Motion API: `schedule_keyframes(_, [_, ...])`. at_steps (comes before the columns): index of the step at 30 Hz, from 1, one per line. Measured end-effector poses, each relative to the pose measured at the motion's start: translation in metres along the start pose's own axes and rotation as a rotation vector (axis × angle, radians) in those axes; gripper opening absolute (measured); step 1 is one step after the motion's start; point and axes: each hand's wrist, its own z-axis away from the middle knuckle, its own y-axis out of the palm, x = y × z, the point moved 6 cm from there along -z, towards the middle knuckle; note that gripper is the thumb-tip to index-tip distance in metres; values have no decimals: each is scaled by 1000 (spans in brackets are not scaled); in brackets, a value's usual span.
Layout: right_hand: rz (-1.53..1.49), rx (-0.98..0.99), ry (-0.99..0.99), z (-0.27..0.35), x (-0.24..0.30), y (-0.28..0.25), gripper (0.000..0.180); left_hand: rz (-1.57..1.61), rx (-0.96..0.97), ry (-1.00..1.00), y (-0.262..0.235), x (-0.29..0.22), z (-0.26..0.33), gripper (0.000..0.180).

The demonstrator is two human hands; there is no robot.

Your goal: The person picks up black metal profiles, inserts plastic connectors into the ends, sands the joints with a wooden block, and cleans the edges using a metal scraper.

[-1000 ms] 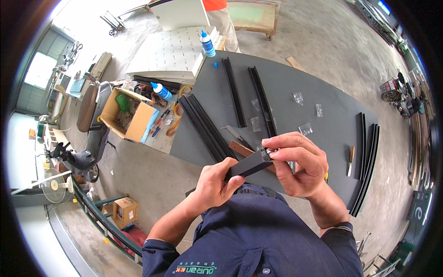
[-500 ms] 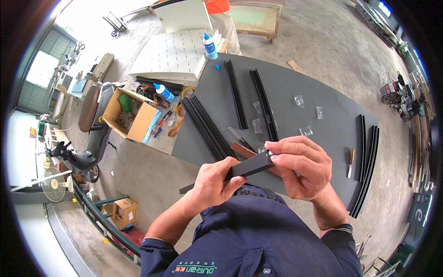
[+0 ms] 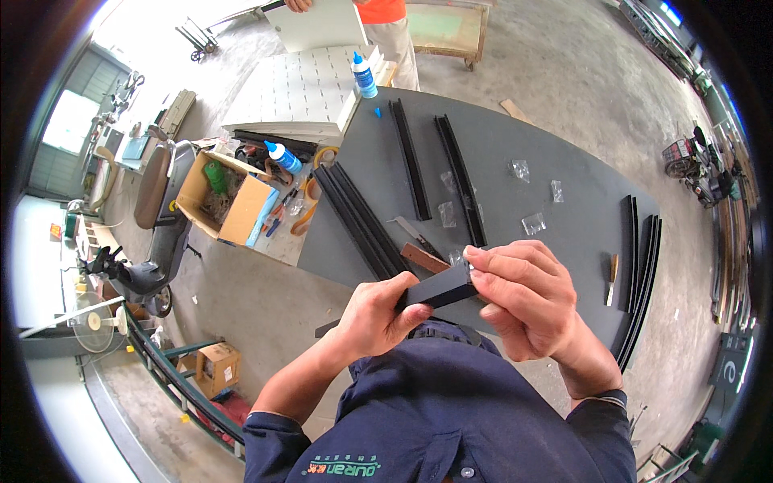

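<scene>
My left hand point(image 3: 377, 312) is wrapped round a black profile bar point(image 3: 439, 288), which is tilted up to the right over the near edge of the grey table point(image 3: 547, 266). At the bar's right end, my right hand point(image 3: 527, 294) pinches a small whitish piece, partly hidden by thumb and fingertips and too small to name. Just beyond the hands lie a brown strip point(image 3: 424, 258) and a slim knife-like tool point(image 3: 415, 233). Several more black profile bars point(image 3: 412, 161) rest on the table, some bundled point(image 3: 362, 221) at the left and others point(image 3: 640, 274) along the right edge.
Small clear plastic bags point(image 3: 533, 224) are scattered on the table. Blue-and-white bottles point(image 3: 364, 76) stand at the far left corner and beside a cardboard box point(image 3: 241, 211). A wooden-handled tool point(image 3: 613, 278) lies at right. Beyond white stacked panels point(image 3: 294, 92) stands another person point(image 3: 390, 40).
My right hand has shifted slightly at the bar's end, its lower fingers curling away a little. The other person's hand now shows on top of the upright panel.
</scene>
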Motion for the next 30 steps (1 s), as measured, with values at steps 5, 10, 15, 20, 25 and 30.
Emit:
schedule_keyframes(5, [-55,26,-12,25,-1,36,32,464,44,-176,20,15,7,48])
schedule_keyframes(10, [-222,-18,95,50,-6,68,33,532,143,-222,27,27,33,63])
schedule_keyframes(15, [-24,33,709,154,-112,110,31,326,-4,-321,2,42,51,80])
schedule_keyframes(20, [439,515,909,256,-154,146,41,319,-248,-248,-30,50,65,74])
schedule_keyframes(25, [527,622,908,273,-164,159,38,134,-349,-221,-59,56,71,65])
schedule_keyframes(30, [345,506,1027,251,-155,143,32,54,-375,-116,-99,54,68,62])
